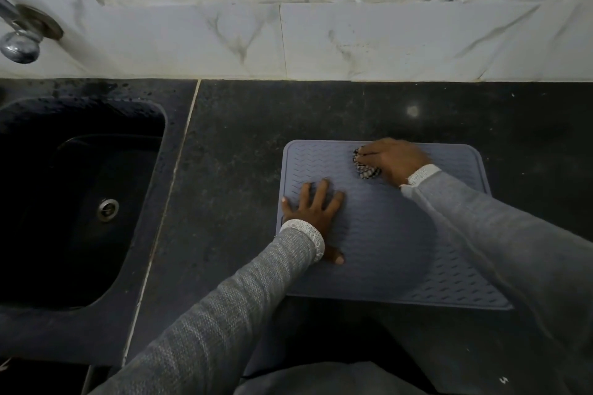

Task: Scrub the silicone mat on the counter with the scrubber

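2 hands (pixel 313 212) on mat (pixel 385 234); right fingers (pixel 373 155) grip scrubber (pixel 365 168).

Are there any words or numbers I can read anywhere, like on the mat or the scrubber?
None. The silicone mat shows only a raised zigzag pattern, the scrubber only black-and-white mesh. The counter, sink, tap and wall tiles carry no writing.

Dark speckled stone counter (pixel 244 144), grey silicone mat (pixel 378 244) lying flat on it; black sink (pixel 80 202) set in at left
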